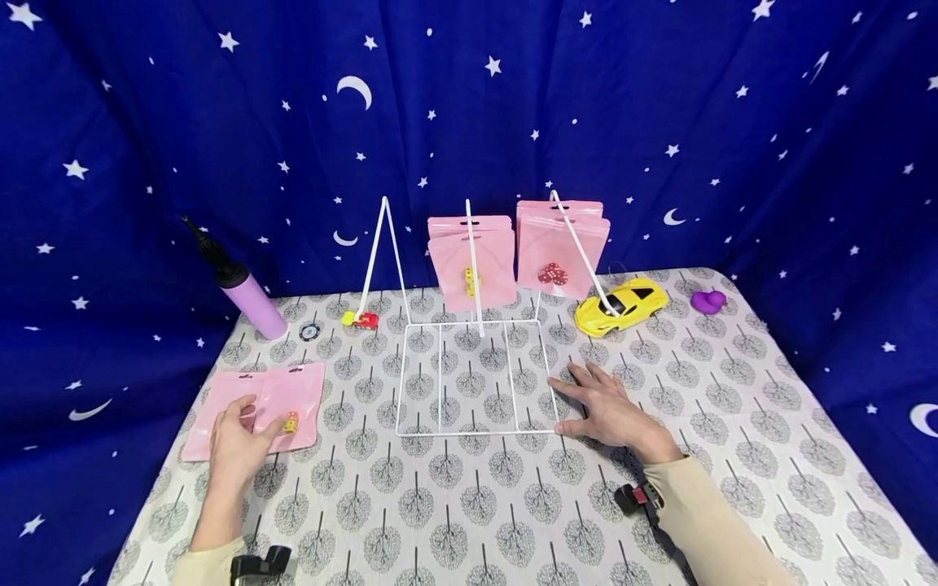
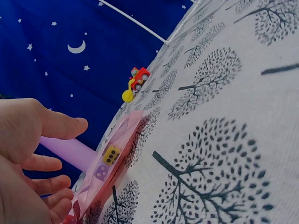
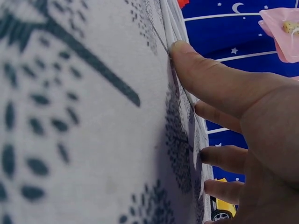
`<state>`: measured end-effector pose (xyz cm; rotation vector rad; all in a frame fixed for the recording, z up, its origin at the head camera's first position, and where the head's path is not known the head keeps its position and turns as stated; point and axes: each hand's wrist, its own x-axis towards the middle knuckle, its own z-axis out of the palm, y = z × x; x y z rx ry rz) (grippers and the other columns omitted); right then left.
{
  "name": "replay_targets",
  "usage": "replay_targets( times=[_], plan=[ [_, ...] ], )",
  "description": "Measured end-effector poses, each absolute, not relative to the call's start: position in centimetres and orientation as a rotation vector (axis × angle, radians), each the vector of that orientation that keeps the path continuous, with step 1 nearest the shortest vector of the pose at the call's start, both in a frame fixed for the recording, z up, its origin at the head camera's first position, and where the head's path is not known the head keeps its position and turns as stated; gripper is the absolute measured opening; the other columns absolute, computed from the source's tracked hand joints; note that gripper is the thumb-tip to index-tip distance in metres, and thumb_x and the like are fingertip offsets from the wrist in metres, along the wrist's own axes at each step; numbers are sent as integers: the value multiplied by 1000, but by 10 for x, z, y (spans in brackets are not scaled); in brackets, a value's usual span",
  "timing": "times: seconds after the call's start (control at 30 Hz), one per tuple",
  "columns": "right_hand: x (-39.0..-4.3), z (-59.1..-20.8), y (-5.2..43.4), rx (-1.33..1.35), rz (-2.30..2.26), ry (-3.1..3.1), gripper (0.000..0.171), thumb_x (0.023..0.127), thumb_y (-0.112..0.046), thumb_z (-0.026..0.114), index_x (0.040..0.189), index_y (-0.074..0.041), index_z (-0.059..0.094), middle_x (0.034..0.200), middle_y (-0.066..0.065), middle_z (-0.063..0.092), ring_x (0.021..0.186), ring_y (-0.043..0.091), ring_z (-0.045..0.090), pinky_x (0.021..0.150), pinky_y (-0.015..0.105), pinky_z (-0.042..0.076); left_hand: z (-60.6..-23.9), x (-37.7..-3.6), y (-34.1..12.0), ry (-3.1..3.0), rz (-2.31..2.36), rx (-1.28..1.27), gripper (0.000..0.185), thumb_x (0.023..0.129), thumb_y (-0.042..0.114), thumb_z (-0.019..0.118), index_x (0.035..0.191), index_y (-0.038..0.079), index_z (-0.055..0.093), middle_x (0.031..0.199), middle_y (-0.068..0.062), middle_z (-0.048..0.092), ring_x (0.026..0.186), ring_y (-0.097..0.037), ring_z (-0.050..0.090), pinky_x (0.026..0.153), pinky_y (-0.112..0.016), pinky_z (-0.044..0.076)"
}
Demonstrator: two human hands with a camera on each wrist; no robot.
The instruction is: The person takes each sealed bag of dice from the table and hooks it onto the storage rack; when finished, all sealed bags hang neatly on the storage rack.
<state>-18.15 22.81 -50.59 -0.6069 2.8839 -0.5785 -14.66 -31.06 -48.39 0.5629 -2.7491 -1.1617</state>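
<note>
My left hand [image 1: 238, 443] is over two pink zip bags [image 1: 293, 388] lying side by side at the table's left, its fingers loosely bent and holding nothing. A yellow die [image 2: 111, 155] shows through one bag in the left wrist view. At the right front corner of a white wire rack [image 1: 469, 435], my right hand [image 1: 610, 408] is spread, palm down, with thumb and fingertips right at the frame. More pink bags with dice hang on the rack: a middle set [image 1: 493, 252] on one arm and a right set [image 1: 538, 244] on another. The left arm [image 1: 372, 256] bears no bags.
A purple bottle-shaped thing with a black top [image 1: 252, 305] stands at the back left, near a small round dark disc [image 1: 310, 331] and a red-and-yellow toy vehicle [image 1: 366, 321]. At the back right are a yellow toy car [image 1: 633, 303] and a purple toy duck [image 1: 708, 302]. A starry blue curtain [image 1: 469, 122] hangs behind.
</note>
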Motion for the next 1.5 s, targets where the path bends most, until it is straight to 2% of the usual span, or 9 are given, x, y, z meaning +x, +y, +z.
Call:
replay_targets(
  times=[0.27, 0.4, 0.63, 0.9, 1.13, 1.4, 1.5],
  plan=[
    [-181, -507, 228, -589, -581, 2873, 78, 79, -47, 75, 146, -20, 45, 156, 27, 24, 143, 54, 14, 105, 80, 12, -488, -146, -314, -2931, -983, 525, 87, 82, 26, 76, 145, -9, 28, 134, -39, 34, 127, -55, 28, 103, -66, 29],
    [-181, -506, 228, -592, -582, 2876, 78, 79, -46, 75, 146, -19, 45, 156, 27, 24, 142, 55, 14, 104, 80, 12, -487, -147, -313, -2941, -966, 556, 86, 82, 26, 74, 145, -11, 28, 134, -39, 35, 128, -54, 27, 105, -65, 28],
    [-181, -507, 228, -584, -583, 2870, 78, 80, -47, 74, 146, -20, 45, 157, 27, 23, 143, 54, 14, 105, 80, 12, -492, -150, -315, -2996, -920, 559, 89, 84, 34, 73, 144, -13, 27, 135, -42, 36, 126, -58, 28, 106, -66, 27],
    [-181, -506, 228, -583, -585, 2870, 77, 80, -46, 75, 146, -19, 45, 156, 27, 24, 143, 53, 12, 105, 80, 11, -494, -151, -314, -3000, -934, 535, 89, 84, 33, 74, 143, -16, 29, 135, -44, 38, 126, -57, 30, 107, -62, 24],
    [-183, -507, 228, -588, -571, 2876, 78, 80, -47, 75, 146, -20, 45, 157, 26, 24, 143, 53, 11, 105, 80, 11, -494, -153, -314, -3018, -951, 563, 93, 83, 39, 75, 145, -12, 28, 134, -42, 37, 124, -56, 36, 105, -66, 32],
    [-184, -507, 229, -579, -565, 2870, 78, 79, -49, 74, 147, -21, 44, 157, 25, 23, 144, 52, 10, 106, 79, 10, -492, -157, -316, -3031, -960, 520, 91, 81, 38, 77, 142, -12, 33, 131, -40, 46, 120, -56, 43, 102, -65, 36],
    [-185, -507, 229, -585, -565, 2867, 79, 79, -49, 74, 147, -21, 44, 157, 26, 23, 144, 53, 11, 105, 80, 11, -491, -159, -317, -3037, -970, 517, 94, 80, 37, 78, 143, -13, 30, 134, -41, 44, 121, -57, 43, 103, -65, 35]
  ],
)
